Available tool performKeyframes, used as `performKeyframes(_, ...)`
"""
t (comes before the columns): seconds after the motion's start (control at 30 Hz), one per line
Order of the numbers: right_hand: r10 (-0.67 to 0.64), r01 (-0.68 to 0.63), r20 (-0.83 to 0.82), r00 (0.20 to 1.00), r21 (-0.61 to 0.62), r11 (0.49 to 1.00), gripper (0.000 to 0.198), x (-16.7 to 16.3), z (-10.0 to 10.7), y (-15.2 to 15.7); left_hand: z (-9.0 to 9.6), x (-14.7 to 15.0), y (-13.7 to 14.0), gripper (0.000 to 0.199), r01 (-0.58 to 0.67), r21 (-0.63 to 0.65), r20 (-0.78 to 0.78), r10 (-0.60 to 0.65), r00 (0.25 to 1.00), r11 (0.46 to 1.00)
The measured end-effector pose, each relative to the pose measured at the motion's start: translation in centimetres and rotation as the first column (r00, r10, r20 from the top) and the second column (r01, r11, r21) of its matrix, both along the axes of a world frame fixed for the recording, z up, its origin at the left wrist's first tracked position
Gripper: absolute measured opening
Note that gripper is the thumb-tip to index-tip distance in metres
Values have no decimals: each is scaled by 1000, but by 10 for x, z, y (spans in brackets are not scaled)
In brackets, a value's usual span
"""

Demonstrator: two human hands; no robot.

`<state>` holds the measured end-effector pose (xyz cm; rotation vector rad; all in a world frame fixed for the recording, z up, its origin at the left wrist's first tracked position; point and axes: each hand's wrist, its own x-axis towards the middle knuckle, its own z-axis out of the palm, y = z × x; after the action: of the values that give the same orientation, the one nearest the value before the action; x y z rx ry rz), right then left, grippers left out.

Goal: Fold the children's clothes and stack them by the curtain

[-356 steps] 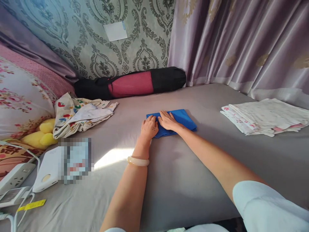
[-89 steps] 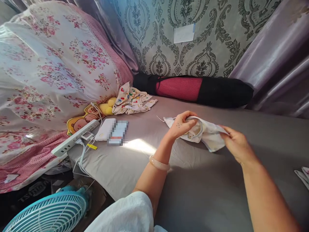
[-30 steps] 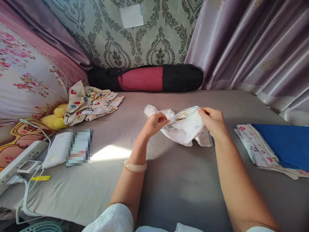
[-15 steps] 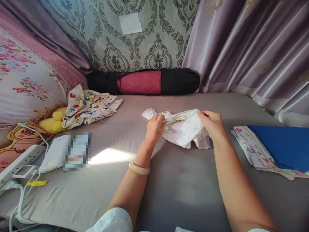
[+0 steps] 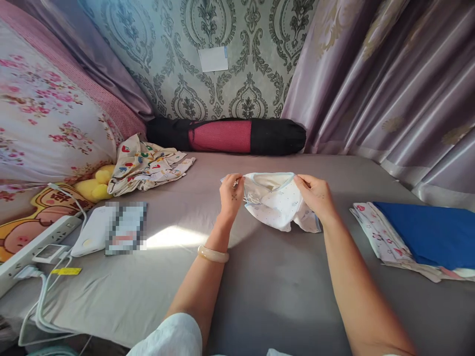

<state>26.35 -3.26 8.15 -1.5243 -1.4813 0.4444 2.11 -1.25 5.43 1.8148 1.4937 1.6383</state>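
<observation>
A small white baby shirt (image 5: 276,207) with light blue edging, tiny dots and pale prints is held up over the grey sheet. My left hand (image 5: 232,195) pinches it at one side of the neckline, beside some loose white ties. At the other side of the neckline, my right hand (image 5: 315,195) grips the edge between thumb and fingers. The neck opening is spread between both hands, and the lower part hangs down in folds.
Folded cloths, a blue one (image 5: 426,232) on top, lie at the right. A crumpled printed garment (image 5: 141,168) is at the back left. Along the wall lies a black and red bag (image 5: 222,136). A power strip (image 5: 40,247) and a white device (image 5: 95,232) are at the left.
My left hand has shifted to the shirt's neck edge and the neckline is now stretched more level. My right hand keeps its hold. The camera view has tilted slightly up.
</observation>
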Motion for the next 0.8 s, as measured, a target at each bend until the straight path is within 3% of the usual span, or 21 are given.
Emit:
performKeyframes(0.1, 53, -54, 27, 998, 31, 998, 45, -9, 8, -11, 12, -8, -5, 13, -11, -24, 105, 13, 994, 1000)
performKeyframes(0.2, 107, -110, 54, 993, 64, 992, 43, -17, 23, -25, 28, -19, -14, 12, -18, -10, 92, 19, 996, 1000)
performKeyframes(0.4, 261, -267, 119, 958, 46, 963, 40, -13, 63, -53, 77, -58, -39, 12, 130, 95, -186, -111, 976, 987)
performKeyframes(0.53, 394, -391, 64, 917, -62, 918, 46, -2, 95, -70, 117, -86, -62, 19, 312, 23, -312, -290, 905, 950)
performKeyframes(0.7, 486, -484, -14, 874, -118, 867, 55, 4, 142, -94, 163, -108, -85, 27, 491, -99, -181, -501, 846, 865)
performKeyframes(0.8, 475, -469, -9, 880, -168, 867, 54, 2, 160, -98, 177, -110, -80, 31, 470, -133, -153, -487, 860, 873)
